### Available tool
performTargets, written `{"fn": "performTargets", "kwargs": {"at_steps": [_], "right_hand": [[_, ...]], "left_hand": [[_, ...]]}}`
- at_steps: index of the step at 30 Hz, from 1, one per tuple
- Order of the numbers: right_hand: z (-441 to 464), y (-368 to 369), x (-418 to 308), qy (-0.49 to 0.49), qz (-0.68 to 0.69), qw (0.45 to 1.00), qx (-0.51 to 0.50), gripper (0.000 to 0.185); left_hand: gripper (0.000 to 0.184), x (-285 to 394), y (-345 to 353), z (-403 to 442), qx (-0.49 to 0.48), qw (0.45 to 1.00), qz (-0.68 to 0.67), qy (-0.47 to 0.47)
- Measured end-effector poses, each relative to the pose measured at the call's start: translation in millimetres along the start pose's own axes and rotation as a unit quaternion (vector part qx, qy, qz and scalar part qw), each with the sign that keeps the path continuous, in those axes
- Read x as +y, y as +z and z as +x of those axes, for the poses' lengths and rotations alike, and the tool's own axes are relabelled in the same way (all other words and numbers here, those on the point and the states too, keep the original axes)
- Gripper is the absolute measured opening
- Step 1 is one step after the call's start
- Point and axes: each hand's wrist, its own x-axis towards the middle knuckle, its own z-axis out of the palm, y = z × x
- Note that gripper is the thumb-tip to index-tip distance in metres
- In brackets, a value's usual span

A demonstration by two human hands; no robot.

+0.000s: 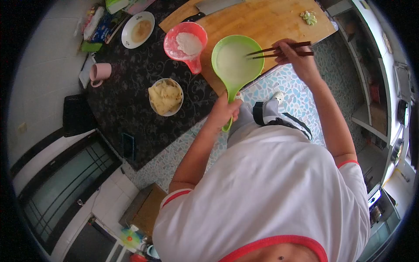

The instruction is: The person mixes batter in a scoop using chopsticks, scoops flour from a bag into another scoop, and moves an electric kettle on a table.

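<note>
My left hand (225, 110) is wrapped round the handle of a green ladle-shaped scoop (232, 89), which holds a pale, milky liquid (235, 63). In my right hand (295, 59) is a pair of dark chopsticks (279, 53), slightly apart, with their tips in the liquid near the scoop's right side. Just left of the green scoop, a red scoop (194, 64) with white powder (189, 43) in it rests by the board's edge. Lower left stands a white bowl (181, 103) filled with pale yellow, lumpy pieces (164, 97).
A wooden board (262, 22) carries a cleaver (214, 5) and some chopped greenery (308, 18). On the dark patterned table (126, 96) are a dish with beige contents (141, 31), a pink mug (100, 74) and a phone (128, 146). Packages (98, 26) lie at the wall side.
</note>
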Motion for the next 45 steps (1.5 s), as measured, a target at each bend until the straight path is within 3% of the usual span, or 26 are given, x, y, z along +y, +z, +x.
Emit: {"fn": "performTargets", "kwargs": {"at_steps": [4, 5, 9, 11, 13, 14, 17, 18, 19, 24, 28, 32, 35, 36, 40, 43, 45], "right_hand": [[-3.8, 2.3, -13.6, -0.002, -0.03, 0.999, 0.015, 0.023], [-4.1, 6.4, -10.9, -0.02, -0.078, 0.997, -0.003, 0.022], [-11.5, 32.3, 12.7, -0.036, -0.024, 0.995, -0.085, 0.022], [-12.1, 21.1, 7.9, 0.004, -0.073, 0.986, -0.148, 0.022], [-2.6, 8.1, 11.0, 0.085, -0.066, 0.994, -0.035, 0.022], [4.6, 5.4, 11.1, 0.048, -0.1, 0.994, 0.0, 0.021], [7.0, 26.0, 33.9, -0.091, -0.065, 0.992, -0.066, 0.021], [-0.5, 35.0, 24.7, -0.094, -0.103, 0.985, -0.098, 0.021], [-7.0, 42.0, 12.8, -0.002, -0.064, 0.989, -0.134, 0.021], [15.1, 37.0, 35.3, -0.002, -0.043, 0.999, -0.001, 0.022], [8.9, 57.9, 35.4, -0.035, -0.016, 0.994, -0.1, 0.023], [9.3, 58.7, 5.0, 0.027, -0.02, 0.999, -0.028, 0.023], [9.9, 69.8, 4.0, 0.022, 0.054, 0.997, -0.059, 0.023], [11.4, 71.6, 15.7, 0.006, 0.022, 0.996, -0.089, 0.022], [12.1, 66.0, 29.3, 0.049, -0.041, 0.997, -0.052, 0.027], [15.8, 61.2, 15.5, -0.043, -0.033, 0.998, 0.016, 0.027], [12.8, 65.2, 10.9, -0.043, -0.052, 0.996, -0.051, 0.026]], "left_hand": [[0.023, 3.6, 7.0, -7.3, -0.002, 1.0, -0.014, -0.007], [0.024, 2.3, 11.8, -8.1, 0.003, 1.0, 0.005, -0.001], [0.024, 0.8, 23.1, -8.9, 0.029, 0.998, 0.053, 0.034], [0.024, 0.7, 22.9, -9.7, 0.035, 0.996, 0.068, 0.05], [0.022, -3.6, 21.0, -9.6, 0.048, 0.993, 0.085, 0.063], [0.02, -10.2, 18.8, -7.3, 0.058, 0.992, 0.093, 0.067], [0.018, -13.5, 17.9, -4.9, 0.095, 0.991, 0.072, 0.054], [0.019, -12.5, 17.6, -2.8, 0.11, 0.991, 0.057, 0.046], [0.019, -13.0, 16.3, -2.2, 0.108, 0.991, 0.068, 0.05], [0.022, -14.3, 7.9, -1.6, 0.084, 0.99, 0.098, 0.064], [0.023, -20.1, 1.2, 2.3, 0.073, 0.986, 0.114, 0.092], [0.023, -11.1, 4.9, -2.2, 0.085, 0.986, 0.129, 0.061], [0.022, -13.0, 3.9, 0.3, 0.084, 0.988, 0.116, 0.057], [0.022, -14.5, 4.0, 0.9, 0.084, 0.989, 0.106, 0.062], [0.022, -15.2, 3.5, 0.9, 0.083, 0.987, 0.115, 0.069], [0.022, -21.1, -0.5, 3.1, 0.079, 0.988, 0.117, 0.067], [0.022, -19.9, 0.1, 5.1, 0.081, 0.987, 0.122, 0.06]]}}
